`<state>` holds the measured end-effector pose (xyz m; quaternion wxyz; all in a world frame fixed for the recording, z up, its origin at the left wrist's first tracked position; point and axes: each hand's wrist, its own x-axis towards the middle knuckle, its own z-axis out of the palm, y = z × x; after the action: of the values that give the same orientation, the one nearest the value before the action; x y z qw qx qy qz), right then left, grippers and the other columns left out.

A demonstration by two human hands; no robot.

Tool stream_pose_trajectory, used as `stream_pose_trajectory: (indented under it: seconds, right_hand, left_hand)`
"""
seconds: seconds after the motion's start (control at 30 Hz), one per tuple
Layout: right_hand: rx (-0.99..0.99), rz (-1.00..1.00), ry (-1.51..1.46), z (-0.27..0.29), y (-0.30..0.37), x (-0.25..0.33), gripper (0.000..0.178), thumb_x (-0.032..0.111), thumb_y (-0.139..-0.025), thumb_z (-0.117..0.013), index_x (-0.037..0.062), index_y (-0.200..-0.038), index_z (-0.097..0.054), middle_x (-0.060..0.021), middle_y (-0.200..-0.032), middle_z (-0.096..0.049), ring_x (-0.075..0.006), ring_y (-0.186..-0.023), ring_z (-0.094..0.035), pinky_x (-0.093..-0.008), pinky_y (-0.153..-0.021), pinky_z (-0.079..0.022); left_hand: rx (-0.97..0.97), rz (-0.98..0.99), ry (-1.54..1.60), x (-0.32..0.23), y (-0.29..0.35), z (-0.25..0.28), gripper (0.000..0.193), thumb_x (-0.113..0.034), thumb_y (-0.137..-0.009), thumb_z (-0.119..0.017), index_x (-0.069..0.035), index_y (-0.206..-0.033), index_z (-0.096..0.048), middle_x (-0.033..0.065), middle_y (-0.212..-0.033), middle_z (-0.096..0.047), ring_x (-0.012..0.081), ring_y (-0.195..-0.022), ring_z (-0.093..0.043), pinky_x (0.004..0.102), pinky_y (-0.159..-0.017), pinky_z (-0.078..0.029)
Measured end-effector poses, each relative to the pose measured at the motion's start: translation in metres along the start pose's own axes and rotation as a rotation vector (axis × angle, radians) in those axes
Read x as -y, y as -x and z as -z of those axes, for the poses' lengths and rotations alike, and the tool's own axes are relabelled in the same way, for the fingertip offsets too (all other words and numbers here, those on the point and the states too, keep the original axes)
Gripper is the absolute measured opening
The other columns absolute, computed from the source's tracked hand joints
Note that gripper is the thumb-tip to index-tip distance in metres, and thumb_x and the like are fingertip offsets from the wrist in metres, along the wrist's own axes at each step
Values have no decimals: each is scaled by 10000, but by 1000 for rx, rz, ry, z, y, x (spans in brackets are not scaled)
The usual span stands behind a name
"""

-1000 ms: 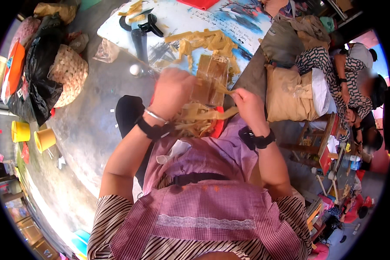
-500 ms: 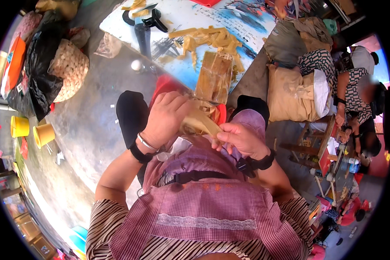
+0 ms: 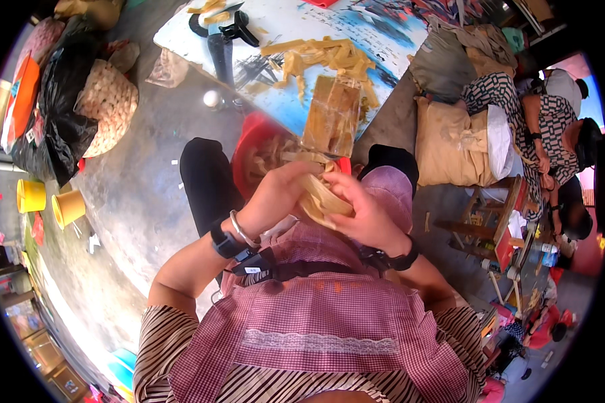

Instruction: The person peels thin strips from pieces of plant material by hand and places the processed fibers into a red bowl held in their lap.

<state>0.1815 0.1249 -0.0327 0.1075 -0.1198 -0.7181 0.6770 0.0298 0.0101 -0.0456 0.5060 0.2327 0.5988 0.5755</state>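
Over my lap, a folded tan strip [image 3: 321, 203], pale and flat, lies between my hands. My left hand [image 3: 284, 191] is closed on its left end, the fingertips partly hidden behind it. My right hand [image 3: 364, 213] grips the same strip from the right, fingers curled over its top and thumb at its lower end. Just beyond the hands, a red basin [image 3: 243, 151] between my knees holds more tan strips [image 3: 275, 153]. A brown block wrapped in clear plastic [image 3: 329, 119] rests at the near corner of the table, partly above the basin.
The painted white table [image 3: 275, 117] carries a heap of tan strips [image 3: 336, 57] and a black-handled tool [image 3: 220, 54]. At right lie a tan sack [image 3: 450, 144] and a wooden stool [image 3: 480, 232], with another person [image 3: 551, 141] beyond. Yellow buckets [image 3: 67, 208] and black bags [image 3: 60, 127] are at left.
The strip, stretched out between my hands before, is now folded into a loop. My right hand has moved up and left, closer to my left hand, and more of the basin shows.
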Motion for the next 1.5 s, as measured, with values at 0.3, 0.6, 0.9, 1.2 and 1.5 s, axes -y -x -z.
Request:
stream_pose_trajectory:
  seconds: [0.3,0.6,0.9,1.2,1.5]
  right_hand:
    - [-104,-107,-266,4,10,-16,205,106,-927,-555,17,-1108,-590,-55,-1065,-597,-121,-822,-603,-209,-565,-500]
    - [-9,-417,-931,17,10,-30,294,194,-942,-539,33,-1184,-498,-80,-964,-613,-130,-754,-595,-190,-531,-471]
    - [-87,-381,-388,11,11,-30,286,124,-865,-636,27,-1125,-564,-33,-842,-610,-77,-666,-548,-190,-559,-443]
    - [12,-480,-821,17,21,-48,261,149,-941,-535,40,-1175,-571,-19,-1036,-605,-103,-868,-569,-252,-706,-483]
    - [-53,-430,-808,-1,11,-43,308,158,-979,-459,38,-1261,-492,-30,-1136,-577,-119,-932,-584,-249,-738,-499]
  left_hand:
    - [134,29,-3,18,-1,-1,173,-38,-927,-479,-36,-1084,-551,38,-905,-611,71,-713,-586,186,-550,-464]
    - [96,-711,-669,4,-1,3,264,34,-774,-606,-40,-1020,-544,105,-1071,-593,291,-920,-622,320,-786,-507]
    - [129,-258,-594,5,0,-4,169,-56,-815,-594,-39,-973,-535,132,-846,-606,279,-768,-638,341,-693,-506]
    - [22,-747,-754,0,-2,6,262,-16,-749,-650,-24,-1001,-578,102,-836,-545,243,-718,-581,307,-629,-492]
    - [-45,-752,-753,14,8,-9,214,-93,-777,-683,-36,-960,-589,93,-759,-553,271,-676,-587,334,-613,-499]
